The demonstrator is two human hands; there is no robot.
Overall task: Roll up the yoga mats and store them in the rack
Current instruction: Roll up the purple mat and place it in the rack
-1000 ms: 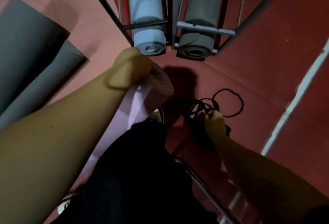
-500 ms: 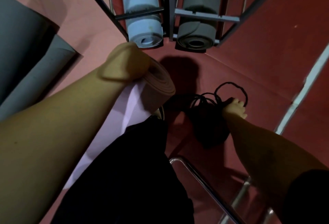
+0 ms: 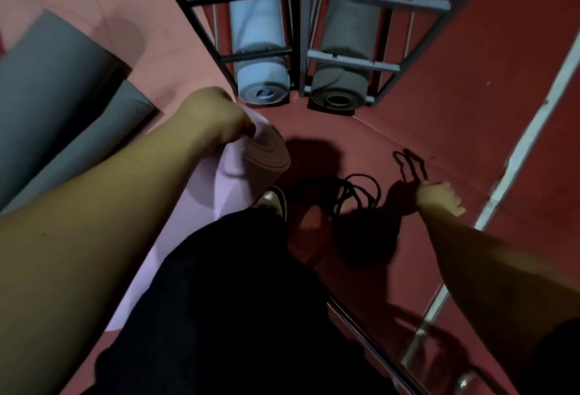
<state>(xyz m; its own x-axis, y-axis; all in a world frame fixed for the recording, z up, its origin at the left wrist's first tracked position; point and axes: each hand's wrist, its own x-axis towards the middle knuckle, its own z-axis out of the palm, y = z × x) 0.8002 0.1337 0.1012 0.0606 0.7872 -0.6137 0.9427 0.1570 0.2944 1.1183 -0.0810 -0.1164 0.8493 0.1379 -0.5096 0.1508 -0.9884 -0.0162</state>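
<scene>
Left hand [image 3: 213, 115] clamps its fingers over the top end of the rolled pink mat [image 3: 251, 159], just short of the rack [image 3: 301, 33] where a blue roll [image 3: 260, 59] and a grey roll [image 3: 342, 65] already stand, so it can't unwind. Right hand [image 3: 437, 198], further from the rack, pinches a black elastic loop [image 3: 409, 164]. It has now lifted that one loop clear of the tangle of bands [image 3: 354, 197] it was reaching into a moment ago, probably to bind the roll.
</scene>
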